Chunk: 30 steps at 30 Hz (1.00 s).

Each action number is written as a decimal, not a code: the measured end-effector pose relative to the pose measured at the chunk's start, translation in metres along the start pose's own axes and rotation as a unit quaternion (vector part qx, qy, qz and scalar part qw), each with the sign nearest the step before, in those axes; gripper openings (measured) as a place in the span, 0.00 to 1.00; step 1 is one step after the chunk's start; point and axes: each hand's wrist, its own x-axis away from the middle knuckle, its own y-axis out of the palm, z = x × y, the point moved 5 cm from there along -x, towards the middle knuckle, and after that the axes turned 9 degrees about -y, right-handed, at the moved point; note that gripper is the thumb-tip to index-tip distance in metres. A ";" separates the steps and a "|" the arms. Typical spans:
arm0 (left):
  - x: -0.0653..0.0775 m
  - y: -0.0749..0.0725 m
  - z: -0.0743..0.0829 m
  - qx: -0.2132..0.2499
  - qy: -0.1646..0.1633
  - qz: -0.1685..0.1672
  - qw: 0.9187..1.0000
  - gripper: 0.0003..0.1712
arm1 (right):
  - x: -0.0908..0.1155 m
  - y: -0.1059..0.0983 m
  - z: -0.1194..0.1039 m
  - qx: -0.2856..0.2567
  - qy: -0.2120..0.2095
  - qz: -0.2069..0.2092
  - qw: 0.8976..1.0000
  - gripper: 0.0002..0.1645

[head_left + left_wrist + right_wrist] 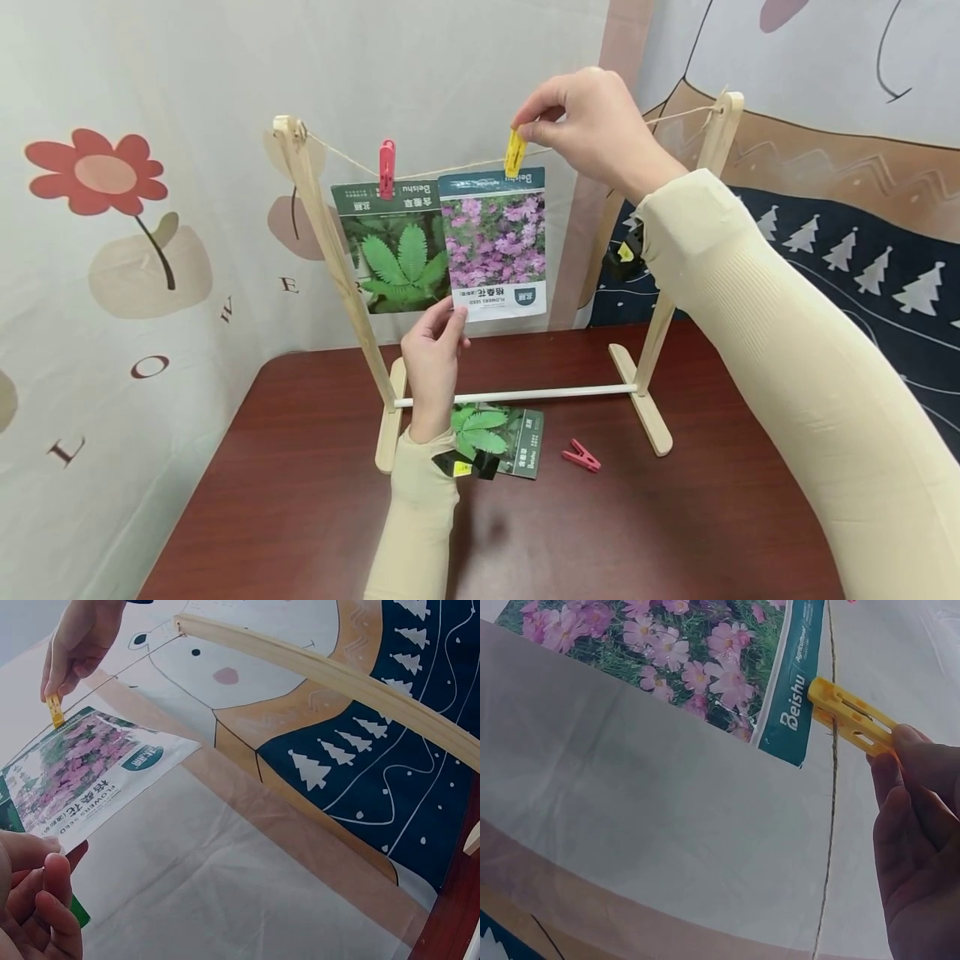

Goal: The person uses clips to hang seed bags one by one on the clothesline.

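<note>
A seed packet with pink flowers (495,242) is at the twine (831,825), its teal top edge at the mouth of a yellow clothespin (515,152). My right hand (596,125) pinches the clothespin's upper end between thumb and fingers; in the right wrist view the yellow clothespin (851,716) straddles the twine. Lower down, my left hand (437,354) pinches the packet's bottom left corner, and the left wrist view shows the thumb on the front of the flower packet (82,772). Beside it a green-leaf seed packet (397,267) hangs from a red clothespin (387,169).
A wooden frame with two posts (330,242) carries the twine and has a white crossbar (525,393) low down. On the dark red table (300,467) lie another leaf packet (525,442), partly behind my left wrist, and a red clothespin (581,456). Printed cloth hangs behind.
</note>
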 end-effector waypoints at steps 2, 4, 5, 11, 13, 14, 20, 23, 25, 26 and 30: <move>0.000 0.001 -0.001 0.002 -0.001 -0.002 1.000 0.14 | 0.000 0.001 0.000 0.001 -0.003 -0.007 1.000 0.15; 0.000 0.002 -0.001 0.004 -0.002 -0.005 1.000 0.14 | 0.000 0.002 0.000 0.002 -0.008 -0.012 1.000 0.15; 0.000 0.003 -0.001 0.006 -0.003 -0.006 1.000 0.14 | 0.000 0.003 0.000 0.002 -0.011 -0.014 1.000 0.15; 0.001 0.004 -0.002 0.017 -0.006 -0.012 1.000 0.14 | -0.001 0.006 -0.001 0.004 -0.018 -0.020 1.000 0.15; 0.001 0.003 -0.002 0.017 -0.005 -0.011 1.000 0.14 | -0.001 0.007 -0.002 0.003 -0.018 -0.024 1.000 0.15; 0.001 0.003 -0.002 0.017 -0.005 -0.011 1.000 0.14 | -0.001 0.007 -0.002 0.004 -0.019 -0.026 0.999 0.15; 0.000 0.002 -0.004 0.020 -0.001 -0.010 1.000 0.14 | 0.001 0.009 -0.003 0.019 -0.025 -0.047 0.998 0.15; -0.001 0.002 -0.004 0.018 -0.001 -0.010 1.000 0.14 | 0.001 0.010 -0.003 0.016 -0.027 -0.055 0.998 0.16; -0.001 0.002 -0.005 0.016 -0.004 -0.013 1.000 0.14 | 0.002 0.011 -0.002 0.011 -0.026 -0.060 0.998 0.17; -0.001 0.002 -0.006 0.015 -0.006 -0.014 1.000 0.14 | 0.003 0.012 -0.002 0.008 -0.025 -0.062 0.998 0.17; -0.002 0.001 -0.008 0.009 -0.014 -0.016 1.000 0.15 | 0.005 0.013 0.001 -0.005 -0.015 -0.065 0.998 0.18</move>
